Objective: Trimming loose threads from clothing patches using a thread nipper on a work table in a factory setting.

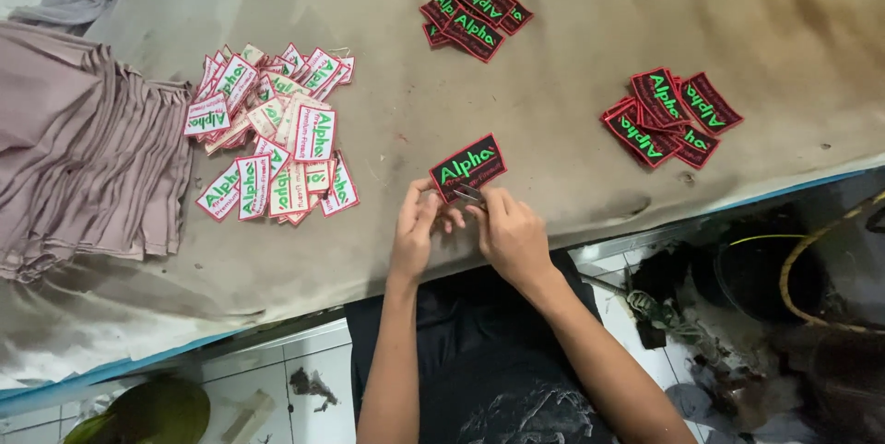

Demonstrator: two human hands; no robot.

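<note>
- Hands are seen low in the middle of the head view, meeting at the near edge of the surface point(572, 47), which is covered in a stained, brownish cloth.
- A black patch point(467, 166) with a red border and green lettering is pinched at its lower left corner by the left hand point(417, 232), with the fingers point(426, 197) closed on the edge.
- A small metal tool (too small to be told apart as snips or tweezers) point(468, 193) is gripped by the right hand point(510, 234) and is held against the patch's lower edge.
- A loose pile of white patches point(277, 135) with red borders is spread to the left, well apart from the hands.
- Two smaller heaps of black patches are laid out: one at the far side point(475, 20), one at the right point(668, 118).
- A stack of folded mauve fabric point(83, 163) is piled at the far left of the surface.
</note>
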